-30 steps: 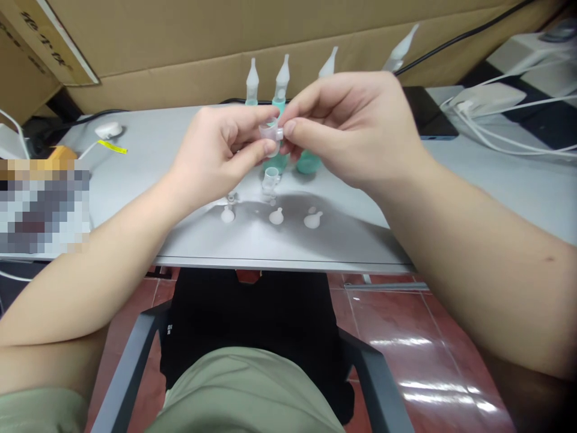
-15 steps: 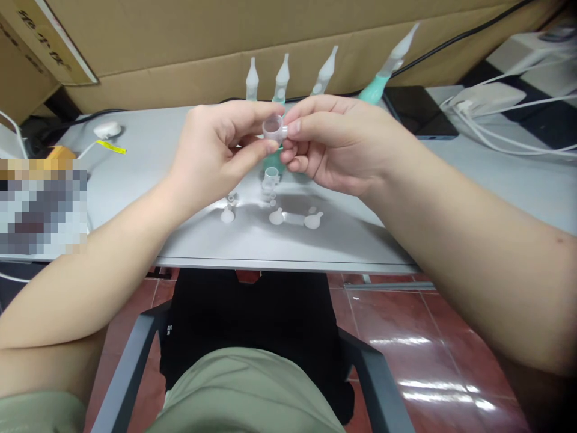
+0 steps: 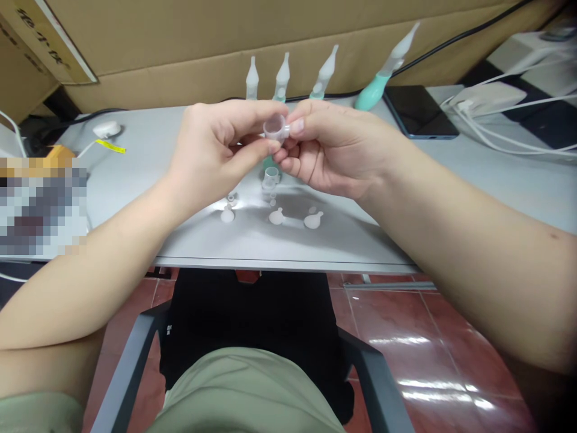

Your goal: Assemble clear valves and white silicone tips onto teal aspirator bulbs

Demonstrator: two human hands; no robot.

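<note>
Above the grey table my left hand (image 3: 225, 135) grips a small clear plastic cup (image 3: 274, 127) between thumb and fingers, its round mouth facing up. My right hand (image 3: 333, 141) pinches the short side spout of the same cup from the right. Just below the hands stands another clear plastic cup (image 3: 271, 176) on the table. Nearer the front edge lie several small white pieces, among them a flat round flap with a tab (image 3: 313, 220), a similar flap (image 3: 276, 216) and one further left (image 3: 227, 214). A green part behind the fingers is mostly hidden.
Several teal bulb aspirators with white tips stand along the back, the rightmost aspirator (image 3: 373, 93) tilted. A black phone (image 3: 421, 112) lies to their right, beside white cables (image 3: 487, 129). At left are a white plug (image 3: 107, 130) and a yellow tag (image 3: 111, 147). Cardboard (image 3: 180, 48) walls the back.
Both hands stay on the cup. My right hand has shifted slightly left and down, its lower fingers closer beneath the cup, and the cup has moved a little to the right.
</note>
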